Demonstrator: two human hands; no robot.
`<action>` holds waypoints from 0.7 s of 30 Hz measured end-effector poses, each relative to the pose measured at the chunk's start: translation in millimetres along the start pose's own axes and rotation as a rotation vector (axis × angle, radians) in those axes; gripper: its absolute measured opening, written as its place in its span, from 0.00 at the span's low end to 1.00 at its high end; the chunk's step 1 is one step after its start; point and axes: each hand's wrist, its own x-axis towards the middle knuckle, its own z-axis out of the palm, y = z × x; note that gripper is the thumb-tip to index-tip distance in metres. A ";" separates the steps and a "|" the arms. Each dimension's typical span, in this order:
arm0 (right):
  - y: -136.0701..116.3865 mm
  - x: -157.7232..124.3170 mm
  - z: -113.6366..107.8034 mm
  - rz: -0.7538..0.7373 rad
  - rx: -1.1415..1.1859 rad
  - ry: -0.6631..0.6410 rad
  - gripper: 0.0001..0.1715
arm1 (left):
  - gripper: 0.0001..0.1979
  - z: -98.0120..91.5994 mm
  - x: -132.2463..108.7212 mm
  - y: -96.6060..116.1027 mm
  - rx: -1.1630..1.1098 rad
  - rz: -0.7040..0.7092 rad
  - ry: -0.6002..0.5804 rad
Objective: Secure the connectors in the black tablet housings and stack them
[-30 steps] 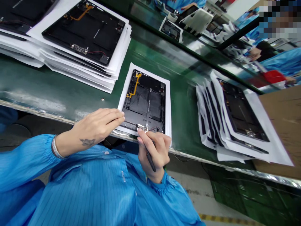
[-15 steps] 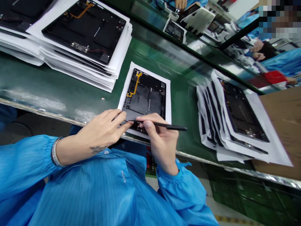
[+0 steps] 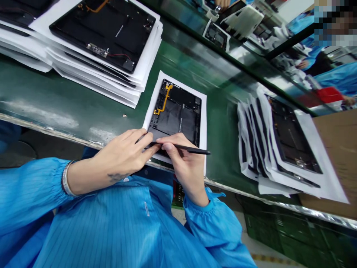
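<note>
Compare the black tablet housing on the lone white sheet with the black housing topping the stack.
The lone black tablet housing lies on one white sheet; the stacked black housing tops a pile of white sheets. Only the lone one has hands over it: left hand, and right hand with black stylus. Both are rectangular shells with an orange flex cable.

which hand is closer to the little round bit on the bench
Left hand, just below the small round bit; right hand is farther off, over the tablet housing.
</note>
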 end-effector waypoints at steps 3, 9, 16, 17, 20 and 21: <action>0.3 1.3 -1.0 -0.032 -0.057 -0.021 0.08 | 0.16 1.5 -0.9 -1.2 0.003 0.019 0.016; -1.9 3.7 -2.7 -0.067 -0.114 -0.070 0.09 | 0.17 7.4 -16.0 -10.9 -0.105 0.043 0.128; -2.8 -12.0 -29.2 0.042 -0.212 -0.034 0.09 | 0.17 9.8 -26.0 -11.8 -0.269 -0.062 0.108; -2.9 -14.7 -32.7 0.044 -0.225 -0.028 0.09 | 0.17 9.1 -25.0 -11.4 -0.271 -0.066 0.109; -3.6 -20.5 -36.0 0.011 -0.246 -0.030 0.08 | 0.17 5.6 -18.9 -11.2 -0.242 -0.042 0.106; -3.8 -21.7 -35.1 0.004 -0.244 -0.024 0.08 | 0.17 4.2 -16.0 -11.1 -0.223 -0.032 0.104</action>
